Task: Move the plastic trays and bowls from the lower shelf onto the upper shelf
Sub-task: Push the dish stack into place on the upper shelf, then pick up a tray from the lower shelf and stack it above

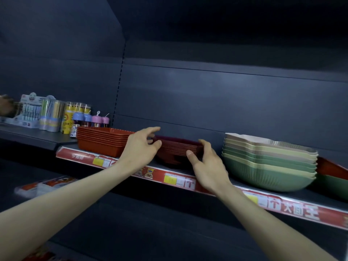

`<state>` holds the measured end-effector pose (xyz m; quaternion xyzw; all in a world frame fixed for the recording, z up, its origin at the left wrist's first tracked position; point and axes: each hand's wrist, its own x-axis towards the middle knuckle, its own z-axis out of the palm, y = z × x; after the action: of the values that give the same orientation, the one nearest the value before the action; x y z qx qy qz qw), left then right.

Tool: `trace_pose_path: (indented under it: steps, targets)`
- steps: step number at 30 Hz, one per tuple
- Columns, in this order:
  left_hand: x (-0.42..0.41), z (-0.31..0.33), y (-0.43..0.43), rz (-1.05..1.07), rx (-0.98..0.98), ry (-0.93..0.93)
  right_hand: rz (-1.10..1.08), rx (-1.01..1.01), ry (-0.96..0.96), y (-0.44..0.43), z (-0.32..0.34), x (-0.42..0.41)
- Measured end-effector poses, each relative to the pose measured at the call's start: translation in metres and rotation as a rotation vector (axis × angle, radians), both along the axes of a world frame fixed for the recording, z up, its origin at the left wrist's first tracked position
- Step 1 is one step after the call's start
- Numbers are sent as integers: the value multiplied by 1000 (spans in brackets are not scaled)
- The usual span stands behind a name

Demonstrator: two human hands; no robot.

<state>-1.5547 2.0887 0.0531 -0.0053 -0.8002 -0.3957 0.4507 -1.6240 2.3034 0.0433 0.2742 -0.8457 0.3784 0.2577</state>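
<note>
Two bare forearms reach up from the lower corners of the frame to a shelf [301,194] that crosses the middle. A red price strip [188,182] runs along its front edge.

The right hand [206,166], just right of centre, has its grip closed on a stack of dark trays [177,148]. The thumb lies on the front wall and the fingers [204,143] curl round the right end.

The left hand [140,147] is at the stack's left end with a loose, half-open grip. Its forefinger stretches out above the rim and its thumb is by the near left corner. Whether it touches the trays cannot be told.

The dark trays sit nested on the shelf between the two hands, at the frame's centre. Just left of them, partly behind the left hand, stands a nested stack of orange trays [101,142].

To the right, apart from the right hand, is a stack of bowls [267,162] in greens and pale tones, also on the shelf. At the right edge of the frame a red tray [329,168] lies tilted on a green bowl [335,185].

At middle left a neighbouring shelf [37,136] carries packs [30,110], clear tubes [52,115] and small bottles [94,119] with blue and pink caps. A dark back panel [207,91] fills the upper frame.
</note>
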Motion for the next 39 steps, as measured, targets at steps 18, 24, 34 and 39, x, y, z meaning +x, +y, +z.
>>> trace_pose_path:
  steps: [18, 24, 34, 39]
  targets:
    - [12, 44, 176, -217, -484, 22, -224, 128, 296, 161, 23, 52]
    - [-5, 45, 252, -322, -574, 13, -428, 104, 261, 239, 21, 56]
    - [-30, 48, 378, -412, -687, -110, -658, 105, 101, 362, 14, 54]
    - [-53, 61, 420, -385, -749, -240, -709, 65, 47, 410, 0, 41]
